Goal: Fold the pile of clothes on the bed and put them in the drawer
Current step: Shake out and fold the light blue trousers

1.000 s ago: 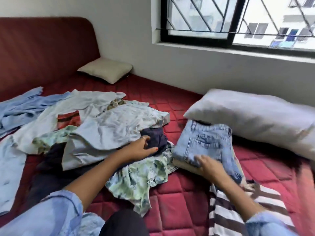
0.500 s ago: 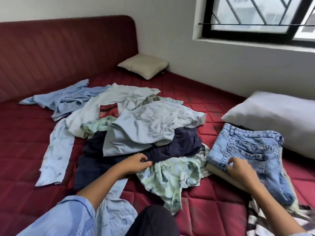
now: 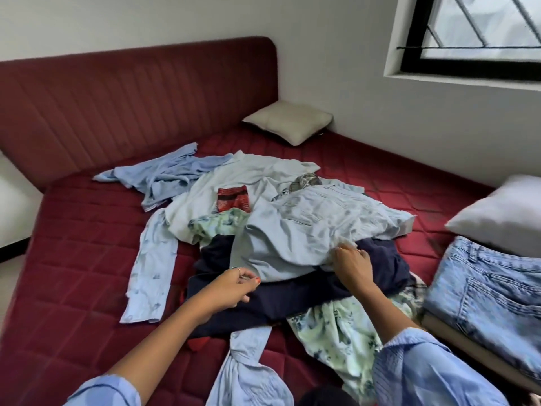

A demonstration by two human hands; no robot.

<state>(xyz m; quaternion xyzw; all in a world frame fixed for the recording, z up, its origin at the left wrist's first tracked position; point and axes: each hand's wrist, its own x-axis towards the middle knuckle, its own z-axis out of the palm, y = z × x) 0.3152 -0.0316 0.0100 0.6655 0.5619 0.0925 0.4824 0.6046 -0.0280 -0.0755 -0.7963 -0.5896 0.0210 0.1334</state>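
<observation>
While both hands pinch the pale blue garment (image 3: 307, 230), left hand (image 3: 234, 288) at near edge, right hand (image 3: 352, 266) at right edge, picking the next piece from the pile; probably needs lifting clear of the navy garment (image 3: 292, 297) before folding.

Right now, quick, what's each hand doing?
Left hand: pinching the near edge of the pale blue garment.
Right hand: gripping the same garment's edge, fingers curled.

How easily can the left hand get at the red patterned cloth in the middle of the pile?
Probably yes. The left hand is at the pile's near edge, and the red patterned cloth lies exposed on top, farther back. Nothing covers it, only a forward reach over the navy garment.
</observation>
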